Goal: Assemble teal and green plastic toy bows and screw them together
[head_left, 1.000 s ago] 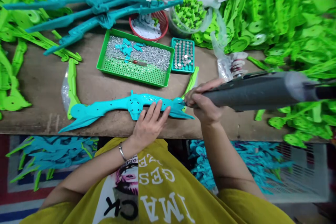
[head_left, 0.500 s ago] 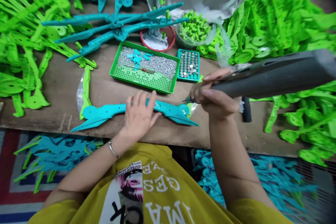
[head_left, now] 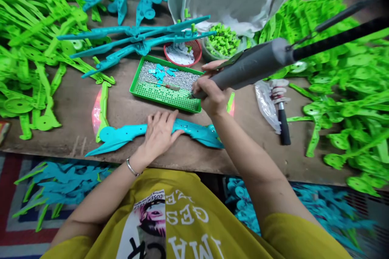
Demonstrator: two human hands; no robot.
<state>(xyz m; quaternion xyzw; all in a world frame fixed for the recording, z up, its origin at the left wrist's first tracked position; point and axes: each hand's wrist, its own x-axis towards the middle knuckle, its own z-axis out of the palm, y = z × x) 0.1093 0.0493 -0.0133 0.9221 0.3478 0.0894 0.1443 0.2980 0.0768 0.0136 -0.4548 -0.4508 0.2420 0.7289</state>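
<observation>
My left hand (head_left: 161,131) lies palm down across the middle of a blue plastic toy-bow-shaped piece (head_left: 121,135), fingers stretched past its far edge. My right hand (head_left: 212,93) is wrapped around a grey power screwdriver (head_left: 252,64) with a black cord. Its tip points at the right part of a green perforated tray (head_left: 164,96) that holds many small silver screws (head_left: 182,78), blue bits and a small red-handled screwdriver (head_left: 172,87). Green pieces with translucent fins, such as the left one (head_left: 103,107), stand at both ends of the blue piece. My right forearm covers the blue piece's right end.
Green plastic parts are heaped at left (head_left: 39,77) and right (head_left: 343,121). Long blue pieces (head_left: 139,38) lie crossed behind the tray, near a red basket (head_left: 197,54) and a bowl of green bits (head_left: 223,40). A black-handled tool (head_left: 284,127) lies at right.
My right hand has lifted the power screwdriver off the blue piece's right end and moved left and away from me, over the screw tray. My left hand stays on the blue piece.
</observation>
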